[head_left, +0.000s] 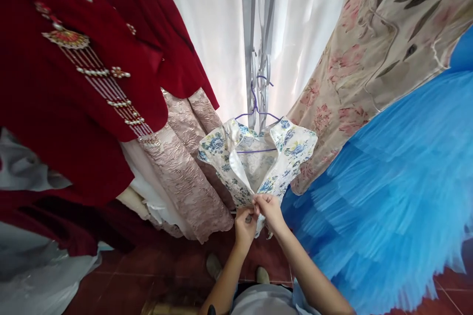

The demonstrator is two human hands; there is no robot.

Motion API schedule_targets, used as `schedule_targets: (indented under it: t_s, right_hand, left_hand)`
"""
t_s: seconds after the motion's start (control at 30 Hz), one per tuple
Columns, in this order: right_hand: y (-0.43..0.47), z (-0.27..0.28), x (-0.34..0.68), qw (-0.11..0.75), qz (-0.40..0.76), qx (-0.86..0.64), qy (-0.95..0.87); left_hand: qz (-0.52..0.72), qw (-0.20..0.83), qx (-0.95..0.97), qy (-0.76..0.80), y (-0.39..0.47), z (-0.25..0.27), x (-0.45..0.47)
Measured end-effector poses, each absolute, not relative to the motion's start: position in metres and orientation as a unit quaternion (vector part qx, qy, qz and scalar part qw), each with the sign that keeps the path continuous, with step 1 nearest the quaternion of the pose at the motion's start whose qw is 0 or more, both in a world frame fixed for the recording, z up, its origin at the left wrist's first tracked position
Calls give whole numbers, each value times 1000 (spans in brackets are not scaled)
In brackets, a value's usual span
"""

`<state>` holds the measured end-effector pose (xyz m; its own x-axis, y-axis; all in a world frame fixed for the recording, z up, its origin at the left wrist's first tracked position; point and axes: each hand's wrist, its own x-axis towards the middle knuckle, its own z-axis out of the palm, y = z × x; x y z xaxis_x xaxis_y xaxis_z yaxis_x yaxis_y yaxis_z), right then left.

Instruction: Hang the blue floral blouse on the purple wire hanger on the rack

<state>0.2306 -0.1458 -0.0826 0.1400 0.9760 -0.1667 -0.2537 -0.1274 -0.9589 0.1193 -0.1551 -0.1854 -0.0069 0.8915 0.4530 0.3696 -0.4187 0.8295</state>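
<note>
A white blouse with blue and yellow flowers hangs from a purple hanger in front of me. Its front gapes at the neck, so the pale inside shows, and the two edges meet lower down. There my right hand pinches the front edge between thumb and fingertips. Just below and to the left, my left hand is closed on the same front edge, its fingertips nearly touching the right ones. Whatever fastener lies under the fingertips is too small to make out.
A dark red jacket with beaded trim and a pink brocade garment hang at left. On the right hang a beige floral garment and a blue ruffled tulle dress. Behind are white curtains and grey straps; below is red tiled floor.
</note>
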Motion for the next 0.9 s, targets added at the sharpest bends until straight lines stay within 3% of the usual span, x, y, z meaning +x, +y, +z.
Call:
schedule_targets:
  t_s: [0.3, 0.6, 0.7, 0.8, 0.9]
  right_hand:
    - [-53, 67, 252, 645, 450, -422, -451]
    - [-39, 86, 257, 648, 399, -419, -496]
    - [-49, 85, 256, 651, 384, -421, -501]
    - [-54, 82, 249, 668, 356, -423, -498]
    - [-55, 77, 240, 696, 329, -400, -497]
  left_hand:
    - [490, 230, 666, 514, -155, -179, 139]
    - [481, 336, 678, 443, -150, -176, 118]
    - [540, 272, 680, 416, -117, -125, 98]
    - [597, 155, 704, 352, -75, -29, 88]
    - [547, 73, 796, 248, -39, 71, 96]
